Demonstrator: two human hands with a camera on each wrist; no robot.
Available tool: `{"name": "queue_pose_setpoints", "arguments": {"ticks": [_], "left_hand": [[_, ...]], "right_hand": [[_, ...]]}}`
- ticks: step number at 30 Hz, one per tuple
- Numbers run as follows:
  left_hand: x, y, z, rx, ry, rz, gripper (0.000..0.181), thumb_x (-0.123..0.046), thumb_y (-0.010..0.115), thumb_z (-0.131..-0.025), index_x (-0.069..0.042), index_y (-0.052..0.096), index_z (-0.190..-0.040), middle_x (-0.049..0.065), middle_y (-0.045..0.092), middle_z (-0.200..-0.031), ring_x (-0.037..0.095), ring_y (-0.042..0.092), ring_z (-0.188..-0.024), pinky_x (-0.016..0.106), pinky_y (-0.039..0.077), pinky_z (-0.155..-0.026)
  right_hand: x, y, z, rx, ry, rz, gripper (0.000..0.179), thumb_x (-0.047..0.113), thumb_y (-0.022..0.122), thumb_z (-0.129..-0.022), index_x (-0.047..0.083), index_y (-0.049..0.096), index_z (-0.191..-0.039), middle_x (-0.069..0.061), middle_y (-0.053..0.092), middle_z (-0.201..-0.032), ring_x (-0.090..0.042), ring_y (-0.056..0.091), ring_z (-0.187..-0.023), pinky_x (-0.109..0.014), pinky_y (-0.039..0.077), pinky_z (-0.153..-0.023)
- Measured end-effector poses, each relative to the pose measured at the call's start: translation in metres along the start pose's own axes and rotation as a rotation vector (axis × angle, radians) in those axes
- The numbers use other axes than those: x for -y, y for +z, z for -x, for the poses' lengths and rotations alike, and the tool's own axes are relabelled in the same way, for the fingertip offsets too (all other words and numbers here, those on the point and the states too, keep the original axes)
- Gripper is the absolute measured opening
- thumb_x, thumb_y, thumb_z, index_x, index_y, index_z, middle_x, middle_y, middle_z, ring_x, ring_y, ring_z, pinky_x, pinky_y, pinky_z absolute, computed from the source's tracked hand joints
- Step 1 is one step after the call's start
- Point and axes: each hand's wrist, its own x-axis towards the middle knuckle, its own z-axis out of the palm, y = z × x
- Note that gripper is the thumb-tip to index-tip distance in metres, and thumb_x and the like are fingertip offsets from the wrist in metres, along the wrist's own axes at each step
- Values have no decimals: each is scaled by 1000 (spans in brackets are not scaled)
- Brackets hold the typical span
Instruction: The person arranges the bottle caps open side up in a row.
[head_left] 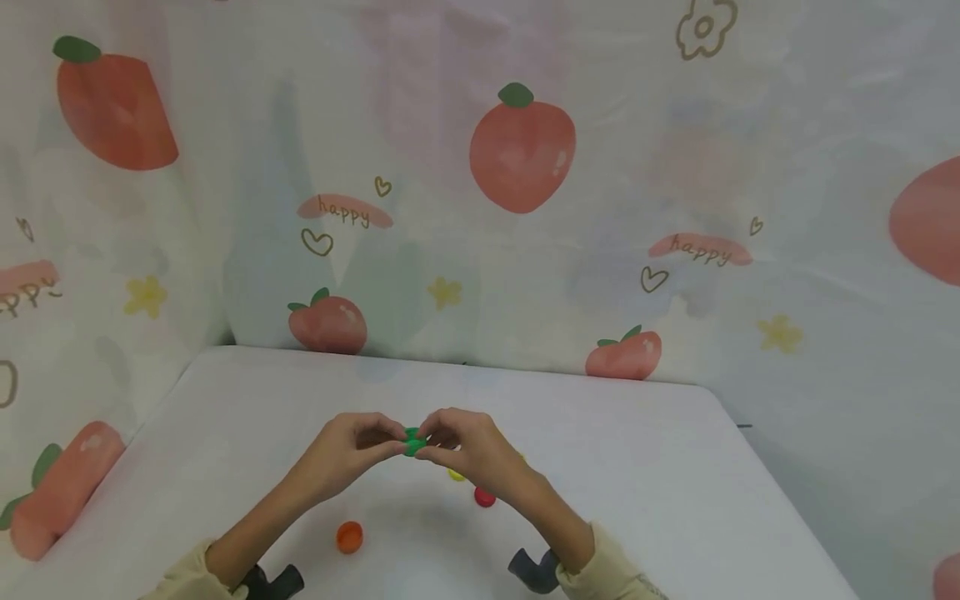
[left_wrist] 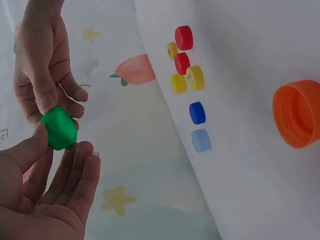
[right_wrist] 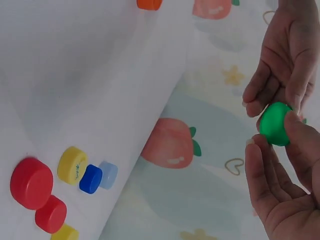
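a pale wall covering (head_left: 525, 275) printed with peaches, hearts and yellow flowers stands behind a white table (head_left: 637, 475). the left hand (head_left: 348, 450) and the right hand (head_left: 472, 446) meet above the table, each pinching the same green piece (left_wrist: 60, 129) between thumb and fingers, so it sits in the air between them, its exact shape partly hidden. an orange cap (head_left: 349, 537) lies on the table, hollow side showing, well apart from a loose group: a big red cap (right_wrist: 31, 183) with a smaller red cap (right_wrist: 51, 214) beside it, a scribbled yellow cap (right_wrist: 72, 165), a dark blue cap (right_wrist: 90, 179) and, just beside that, a pale blue cap (right_wrist: 109, 175).
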Motion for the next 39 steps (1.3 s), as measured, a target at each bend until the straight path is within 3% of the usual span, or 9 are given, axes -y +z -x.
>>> {"name": "queue_pose_setpoints", "arguments": {"ticks": [8,13,20,25,28,34,39], "left_hand": [[13,-3,7,86,-5,-46,15,-23,68,-88,-12,68,-98,-6,67,-95,8,64,-88,27,50,-83],[24,-1,14,148,1,-70,19,-24,65,-90,-11,60,-104,-7,64,-98,10,62,-94,30,49,-87],[33,-1,22,229,-74,-84,21,-20,65,-90,-9,56,-106,-3,63,-102,18,62,-98,47,45,-91],[43,-1,26,290,-88,-59,21,-17,66,-89,-8,55,-105,-1,66,-101,21,62,-98,56,43,-89],[48,-1,28,323,-100,-58,21,-16,66,-89,-8,54,-104,1,67,-102,22,62,-99,55,43,-89],[52,2,31,387,-157,-82,23,-18,67,-88,-9,53,-105,6,68,-105,25,61,-102,49,46,-87],[53,3,33,415,-158,-111,24,-19,68,-88,-10,53,-104,7,68,-106,26,61,-104,48,46,-87]], "right_hand": [[-5,11,-2,104,113,38,38,13,73,-83,4,60,-118,5,65,-98,-2,61,-85,-20,50,-77],[-10,26,-1,176,171,69,33,14,73,-83,5,64,-113,9,63,-94,0,58,-83,-16,49,-73],[-17,45,0,247,232,113,28,15,75,-81,9,67,-107,12,60,-88,-2,58,-81,-13,48,-68],[-21,57,-1,313,271,169,28,16,76,-80,10,65,-106,12,59,-85,-1,57,-79,-11,47,-67],[-22,63,-1,339,302,167,29,14,76,-80,9,64,-105,11,59,-83,-1,56,-76,-12,46,-67],[-26,76,0,370,289,183,28,10,76,-79,8,62,-103,10,58,-80,0,54,-74,-11,46,-68],[-26,84,0,386,302,208,27,11,77,-78,8,61,-100,9,58,-79,2,53,-71,-11,46,-67]]}}
